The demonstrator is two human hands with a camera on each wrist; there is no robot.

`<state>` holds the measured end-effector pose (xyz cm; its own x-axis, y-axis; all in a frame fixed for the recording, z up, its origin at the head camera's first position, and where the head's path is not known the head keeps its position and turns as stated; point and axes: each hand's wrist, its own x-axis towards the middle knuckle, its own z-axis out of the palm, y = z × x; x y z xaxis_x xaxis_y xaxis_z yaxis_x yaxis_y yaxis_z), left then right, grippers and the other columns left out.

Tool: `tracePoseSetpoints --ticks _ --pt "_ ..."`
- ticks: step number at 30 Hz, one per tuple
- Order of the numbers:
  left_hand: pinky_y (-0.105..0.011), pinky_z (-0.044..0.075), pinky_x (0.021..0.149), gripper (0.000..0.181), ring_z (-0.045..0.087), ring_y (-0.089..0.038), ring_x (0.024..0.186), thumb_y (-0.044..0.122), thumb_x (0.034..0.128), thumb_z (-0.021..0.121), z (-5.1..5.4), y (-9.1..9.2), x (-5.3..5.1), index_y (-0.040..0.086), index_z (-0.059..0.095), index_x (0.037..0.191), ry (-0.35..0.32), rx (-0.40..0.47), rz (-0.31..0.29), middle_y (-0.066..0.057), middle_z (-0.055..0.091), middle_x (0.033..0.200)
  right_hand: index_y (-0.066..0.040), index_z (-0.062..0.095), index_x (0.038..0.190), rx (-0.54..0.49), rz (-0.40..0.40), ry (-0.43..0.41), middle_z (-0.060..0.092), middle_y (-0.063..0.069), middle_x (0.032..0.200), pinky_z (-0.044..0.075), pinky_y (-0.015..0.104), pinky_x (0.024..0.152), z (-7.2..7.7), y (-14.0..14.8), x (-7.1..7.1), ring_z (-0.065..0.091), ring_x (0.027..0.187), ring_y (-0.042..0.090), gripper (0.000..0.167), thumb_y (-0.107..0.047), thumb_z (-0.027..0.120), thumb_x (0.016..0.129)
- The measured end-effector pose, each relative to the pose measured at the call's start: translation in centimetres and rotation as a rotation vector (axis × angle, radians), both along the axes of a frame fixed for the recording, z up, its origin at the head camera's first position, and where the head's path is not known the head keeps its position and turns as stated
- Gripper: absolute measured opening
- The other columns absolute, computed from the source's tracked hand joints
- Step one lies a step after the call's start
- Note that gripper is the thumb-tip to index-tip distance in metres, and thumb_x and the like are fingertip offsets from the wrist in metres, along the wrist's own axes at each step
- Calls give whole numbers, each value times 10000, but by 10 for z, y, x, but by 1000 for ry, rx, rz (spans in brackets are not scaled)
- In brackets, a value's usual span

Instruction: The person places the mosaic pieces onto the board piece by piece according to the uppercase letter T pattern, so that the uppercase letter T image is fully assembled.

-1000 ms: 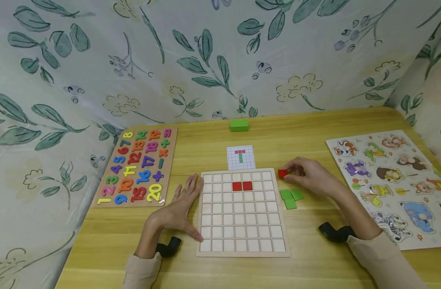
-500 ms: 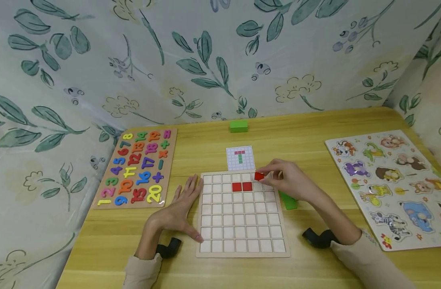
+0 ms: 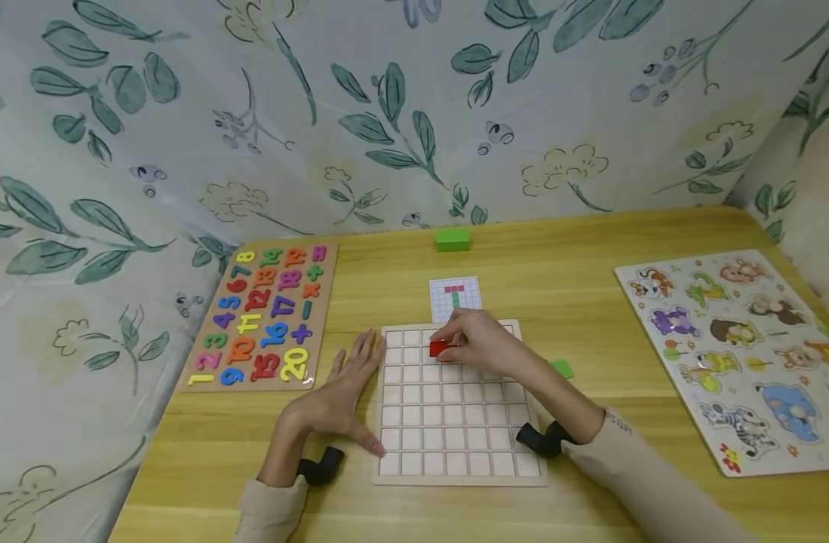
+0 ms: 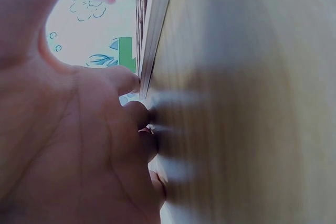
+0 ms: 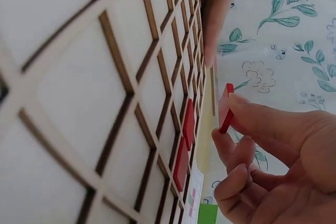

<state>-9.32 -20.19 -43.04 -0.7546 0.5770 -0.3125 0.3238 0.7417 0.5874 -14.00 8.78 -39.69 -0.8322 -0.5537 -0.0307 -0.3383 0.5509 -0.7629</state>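
Note:
My left hand [image 3: 336, 400] lies with spread fingers along the left edge of a wooden grid board [image 3: 462, 480], thumb and fingertips touching its rim. Over the upper part of the board, my right hand [image 3: 485, 343] pinches a red square tile [image 5: 227, 108] between thumb and finger. In the right wrist view this tile is tilted and apart from the board. Two red tiles [image 5: 180, 166] sit side by side in grid cells below; in the head view my right hand mostly hides them. A green tile [image 3: 562, 369] shows beside my right forearm.
A printed card [image 3: 440, 298] with a red and green T pattern lies behind the board, partly covered by my hand. Behind it stands a green block [image 3: 452, 240]. A number puzzle [image 3: 251, 332] is at left, an animal puzzle [image 3: 740, 362] at right.
My right hand has carried the red tile leftward from the table right of the board to above its upper rows. The forearm now covers most green tiles. My left hand stays put.

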Motion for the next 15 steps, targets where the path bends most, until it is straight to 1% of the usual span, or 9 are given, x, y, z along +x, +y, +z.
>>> tracePoseSetpoints --ticks 4,6,10,15 --pt "-622 -106 1288 1586 -216 -345 1602 469 578 1008 0 1 0 87 -87 1659 0 -3 2 -143 -246 1718 -32 811 1103 12 -16 -21 701 94 954 467 233 676 -5 -9 -2 565 805 146 235 -69 820 871" --pt "-625 -104 1288 1586 -215 -349 1602 468 576 1009 0 1 0 85 -84 1659 -1 -2 4 -147 -244 1718 -31 814 1087 19 -14 -15 709 90 951 473 237 686 -8 -13 -3 580 819 158 227 -56 824 862" --pt "-629 -104 1286 1581 -212 -355 1602 471 582 1006 0 1 0 78 -84 1658 2 -2 0 -155 -242 1718 -27 818 1065 35 -7 22 718 80 938 458 235 697 -14 -18 -3 575 827 158 216 -42 829 850" --pt "-628 -110 1285 1574 -219 -352 1600 477 594 1000 0 0 0 83 -91 1658 0 -2 -1 -152 -246 1717 -24 819 1053 58 1 82 722 79 923 441 231 677 -16 -22 -3 557 794 147 213 -36 835 841"
